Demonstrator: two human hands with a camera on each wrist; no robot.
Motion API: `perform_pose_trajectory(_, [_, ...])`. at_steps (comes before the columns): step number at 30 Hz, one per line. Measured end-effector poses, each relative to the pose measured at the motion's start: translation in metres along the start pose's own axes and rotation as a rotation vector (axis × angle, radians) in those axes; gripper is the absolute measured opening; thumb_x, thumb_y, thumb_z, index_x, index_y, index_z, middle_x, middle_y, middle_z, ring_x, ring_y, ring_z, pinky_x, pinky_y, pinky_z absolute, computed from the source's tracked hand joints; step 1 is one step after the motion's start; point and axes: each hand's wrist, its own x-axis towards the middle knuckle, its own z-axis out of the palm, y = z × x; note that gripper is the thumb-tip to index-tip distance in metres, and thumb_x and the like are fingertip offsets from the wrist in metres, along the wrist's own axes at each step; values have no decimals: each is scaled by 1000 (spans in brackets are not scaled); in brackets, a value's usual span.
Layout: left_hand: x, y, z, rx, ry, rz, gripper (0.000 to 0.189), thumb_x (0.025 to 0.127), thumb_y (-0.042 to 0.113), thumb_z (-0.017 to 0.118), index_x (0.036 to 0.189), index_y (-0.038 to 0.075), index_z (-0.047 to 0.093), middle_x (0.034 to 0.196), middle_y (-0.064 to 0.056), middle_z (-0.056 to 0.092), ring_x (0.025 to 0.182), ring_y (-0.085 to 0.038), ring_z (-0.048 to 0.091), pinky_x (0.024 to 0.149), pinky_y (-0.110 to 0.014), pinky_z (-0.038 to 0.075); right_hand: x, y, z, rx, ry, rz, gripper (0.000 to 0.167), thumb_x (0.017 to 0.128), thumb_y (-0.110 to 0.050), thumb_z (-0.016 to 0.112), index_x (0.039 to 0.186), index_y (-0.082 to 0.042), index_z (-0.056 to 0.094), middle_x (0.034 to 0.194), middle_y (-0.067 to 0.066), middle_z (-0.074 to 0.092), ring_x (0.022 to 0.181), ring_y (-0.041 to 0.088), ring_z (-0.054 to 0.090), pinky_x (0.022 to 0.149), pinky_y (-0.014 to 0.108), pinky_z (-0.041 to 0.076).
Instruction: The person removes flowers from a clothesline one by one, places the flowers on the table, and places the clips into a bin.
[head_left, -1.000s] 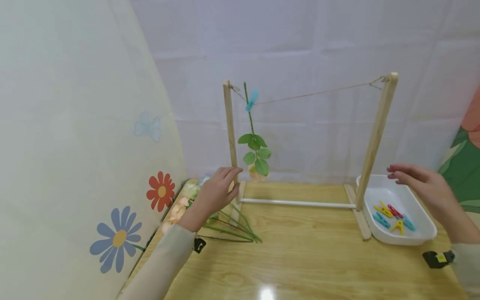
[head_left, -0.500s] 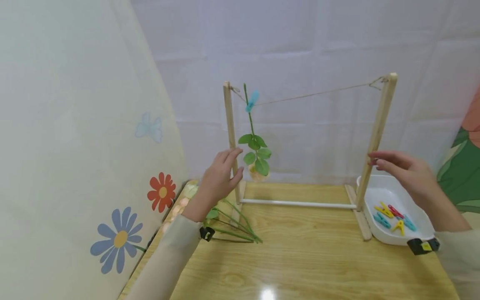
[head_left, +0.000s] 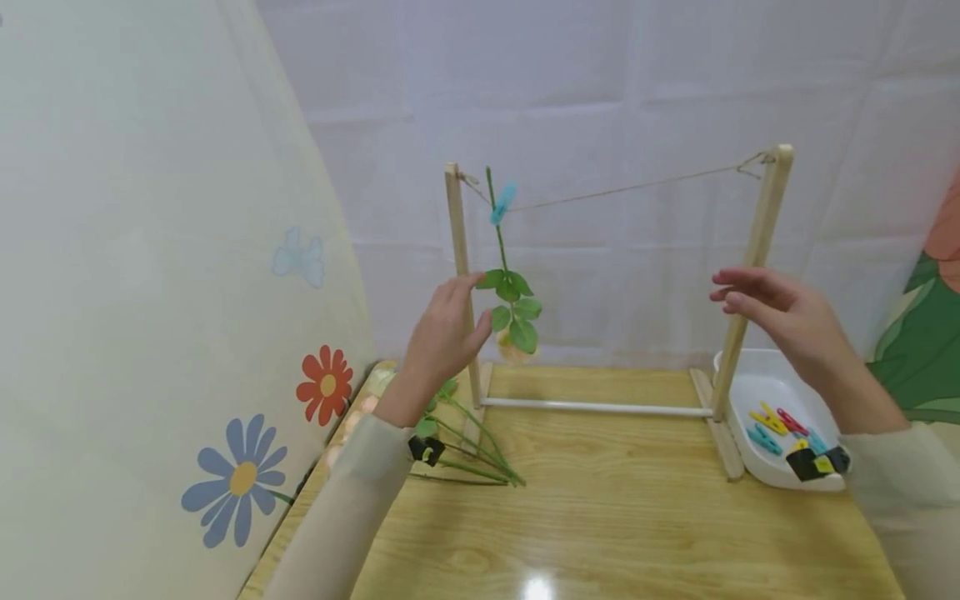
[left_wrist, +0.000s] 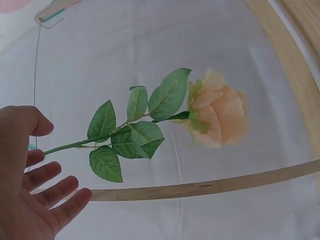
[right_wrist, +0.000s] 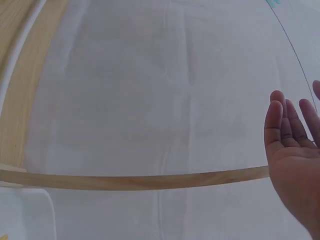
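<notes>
A peach artificial-looking rose with green leaves hangs head down from a string, held by a blue clothespin. Beside its leaves, at the left post, is my left hand, fingers spread and nothing in its grasp. In the left wrist view the stem passes close by those fingertips. My right hand is raised in front of the right wooden post, fingers extended and holding nothing. In the right wrist view its palm and fingers show at the right edge.
More flowers lie on the table at left, their green stems pointing right. A white tray with several coloured clothespins stands at right behind my right wrist. A white rod joins the wooden frame's feet.
My left hand has risen and moved slightly right, up to the hanging rose's leaves. My right hand has moved left and up from over the tray to the right post.
</notes>
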Motion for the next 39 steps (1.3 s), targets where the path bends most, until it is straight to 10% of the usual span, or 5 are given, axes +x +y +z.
perform_pose_trajectory(39, [52,4,17,-408,106,-293,51,92,-1,65,141,-6,48,133,-24,61,120,-37,62,96,-45,57,84,-43,68,128,-25,-103,34,98,-6,66,130,3,61,119,3,69,106,15,66,89,20,55])
